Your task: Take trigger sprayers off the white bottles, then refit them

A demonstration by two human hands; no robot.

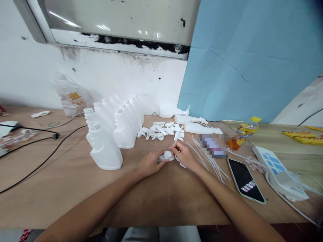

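My left hand is closed round a white trigger spray head, whose round collar faces up toward me. In the fingers of my right hand is a thin white dip tube, pinched near its lower end and slanting up and away. The tube's lower end is close to the spray head; whether it sits inside cannot be made out. Just beyond my hands lies a heap of loose white spray heads. More dip tubes lie loose to the right of my right hand.
White open-necked bottles stand in rows at left. Several bottles with spray heads lie by the wall. A phone, a drink bottle and a white keypad device are at right. Black cables cross the left side.
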